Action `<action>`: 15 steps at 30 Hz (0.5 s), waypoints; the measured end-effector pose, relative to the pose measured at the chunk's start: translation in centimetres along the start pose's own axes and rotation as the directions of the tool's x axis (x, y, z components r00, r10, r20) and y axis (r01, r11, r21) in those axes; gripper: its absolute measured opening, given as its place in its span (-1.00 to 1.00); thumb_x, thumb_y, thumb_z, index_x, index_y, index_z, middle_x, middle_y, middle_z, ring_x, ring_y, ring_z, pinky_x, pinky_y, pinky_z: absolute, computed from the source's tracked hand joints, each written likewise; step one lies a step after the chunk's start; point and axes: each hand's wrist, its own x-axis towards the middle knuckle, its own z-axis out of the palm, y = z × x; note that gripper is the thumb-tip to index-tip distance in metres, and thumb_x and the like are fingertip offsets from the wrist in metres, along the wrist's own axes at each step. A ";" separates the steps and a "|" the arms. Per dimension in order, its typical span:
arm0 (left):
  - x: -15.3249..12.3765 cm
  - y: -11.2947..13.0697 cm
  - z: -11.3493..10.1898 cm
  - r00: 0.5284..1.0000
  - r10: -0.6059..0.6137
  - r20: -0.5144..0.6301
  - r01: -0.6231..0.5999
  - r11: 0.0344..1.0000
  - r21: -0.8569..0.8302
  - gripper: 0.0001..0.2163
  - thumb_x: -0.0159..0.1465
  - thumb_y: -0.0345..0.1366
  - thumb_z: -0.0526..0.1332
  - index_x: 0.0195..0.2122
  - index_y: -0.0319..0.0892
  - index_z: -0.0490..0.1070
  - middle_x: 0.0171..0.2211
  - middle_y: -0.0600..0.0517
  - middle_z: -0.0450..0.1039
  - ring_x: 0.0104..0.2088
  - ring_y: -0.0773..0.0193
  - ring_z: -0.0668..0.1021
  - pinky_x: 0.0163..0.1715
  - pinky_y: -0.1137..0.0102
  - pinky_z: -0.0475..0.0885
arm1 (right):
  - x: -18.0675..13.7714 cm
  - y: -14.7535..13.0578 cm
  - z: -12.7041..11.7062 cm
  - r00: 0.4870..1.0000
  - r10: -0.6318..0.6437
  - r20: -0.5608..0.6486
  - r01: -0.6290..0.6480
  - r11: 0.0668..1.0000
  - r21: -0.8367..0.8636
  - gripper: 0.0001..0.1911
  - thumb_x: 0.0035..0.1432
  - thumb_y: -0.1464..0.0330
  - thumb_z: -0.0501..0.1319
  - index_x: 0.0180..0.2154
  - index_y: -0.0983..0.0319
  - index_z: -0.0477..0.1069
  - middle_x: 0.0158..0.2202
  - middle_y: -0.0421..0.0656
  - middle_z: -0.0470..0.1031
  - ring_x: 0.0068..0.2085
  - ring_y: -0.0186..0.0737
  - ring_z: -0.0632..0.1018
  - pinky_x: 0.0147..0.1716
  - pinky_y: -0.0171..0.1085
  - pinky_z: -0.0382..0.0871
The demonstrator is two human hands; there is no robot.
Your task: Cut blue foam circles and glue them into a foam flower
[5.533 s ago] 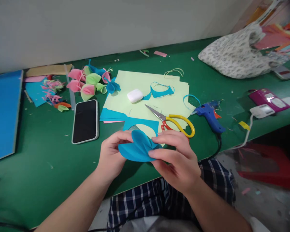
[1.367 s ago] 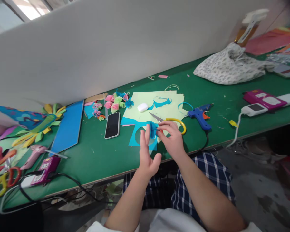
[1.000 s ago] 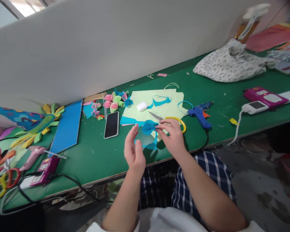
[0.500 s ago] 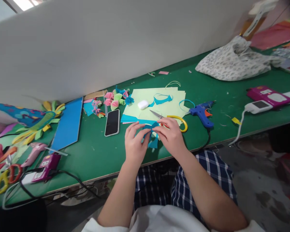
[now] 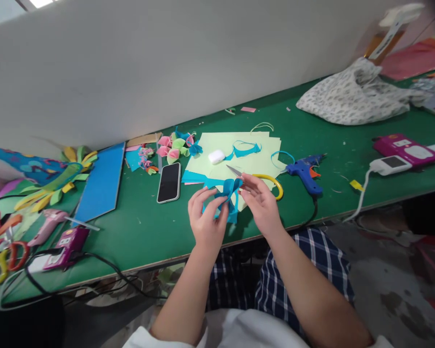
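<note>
My left hand (image 5: 208,216) pinches a blue paper flower (image 5: 230,188) from below, its curled petals standing up above the fingertips. At the flower's right edge, the fingers of my right hand (image 5: 261,203) close on a petal; the exact contact is small in view. Under both hands lie more blue paper pieces (image 5: 232,216). Scissors with a yellow handle (image 5: 275,183) rest just behind my right hand, their other handle loop hidden by it. Beyond them, pale green sheets (image 5: 210,140) carry a white case (image 5: 216,156) and a cut blue strip (image 5: 247,150).
Left of the sheets are a phone (image 5: 169,182), folded paper flowers (image 5: 174,147) and a blue board (image 5: 100,183). A blue glue gun (image 5: 305,171) with a cord lies to the right. Farther out are a cloth bag (image 5: 348,94), purple boxes (image 5: 408,149) and a pink glue gun (image 5: 49,227).
The fingertips of my hands have moved apart from a shared pinch. The blue paper is raised and turned, so its petals now show. The whole view shifts slightly.
</note>
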 end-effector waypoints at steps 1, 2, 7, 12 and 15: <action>-0.1 0.0 0.0 1.000 -0.011 0.004 0.011 1.000 -0.004 -0.86 0.14 -0.48 0.28 -0.29 -0.12 0.47 -0.18 -0.04 0.45 -0.04 0.10 0.49 -0.05 0.14 0.45 | 0.0 0.0 0.0 1.000 -0.014 0.001 0.014 1.000 -0.015 -0.64 0.13 0.24 0.24 -0.01 0.11 0.36 0.03 -0.08 0.49 0.00 -0.16 0.54 0.00 -0.10 0.48; -0.2 0.0 0.1 1.000 -0.023 0.010 0.023 1.000 -0.010 -0.86 0.14 -0.47 0.28 -0.29 -0.13 0.47 -0.18 -0.04 0.45 -0.04 0.10 0.49 -0.04 0.14 0.44 | 0.0 -0.1 0.0 1.000 -0.024 -0.001 0.024 0.999 -0.030 -0.66 0.13 0.23 0.23 -0.03 0.11 0.37 0.01 -0.08 0.50 -0.03 -0.17 0.55 -0.03 -0.12 0.49; -0.4 0.2 0.3 0.999 -0.035 0.030 0.035 0.999 -0.024 -0.89 0.16 -0.46 0.25 -0.30 -0.13 0.46 -0.18 -0.04 0.45 -0.04 0.12 0.49 -0.05 0.16 0.44 | 0.1 -0.4 0.1 0.998 0.024 -0.059 -0.023 1.000 0.006 -0.68 0.11 0.20 0.25 -0.09 0.13 0.40 -0.08 -0.10 0.53 -0.14 -0.21 0.57 -0.12 -0.15 0.52; -0.7 0.4 0.8 0.998 0.059 0.015 -0.060 0.996 0.060 -0.88 0.14 -0.47 0.26 -0.32 -0.13 0.46 -0.20 -0.05 0.46 -0.04 0.11 0.49 -0.09 0.19 0.45 | 0.3 -0.4 0.1 0.989 0.085 -0.124 -0.081 0.996 0.033 -0.70 0.05 0.24 0.28 -0.14 0.15 0.42 -0.15 -0.12 0.54 -0.21 -0.23 0.56 -0.18 -0.21 0.51; -0.8 0.5 1.0 0.995 0.102 -0.006 -0.101 0.991 0.082 -0.85 0.13 -0.49 0.27 -0.31 -0.12 0.47 -0.21 -0.05 0.47 -0.05 0.12 0.49 -0.08 0.20 0.45 | 0.3 -0.3 0.0 0.988 0.095 -0.120 -0.090 0.995 0.042 -0.71 0.03 0.30 0.27 -0.15 0.16 0.42 -0.16 -0.13 0.54 -0.21 -0.23 0.56 -0.20 -0.22 0.50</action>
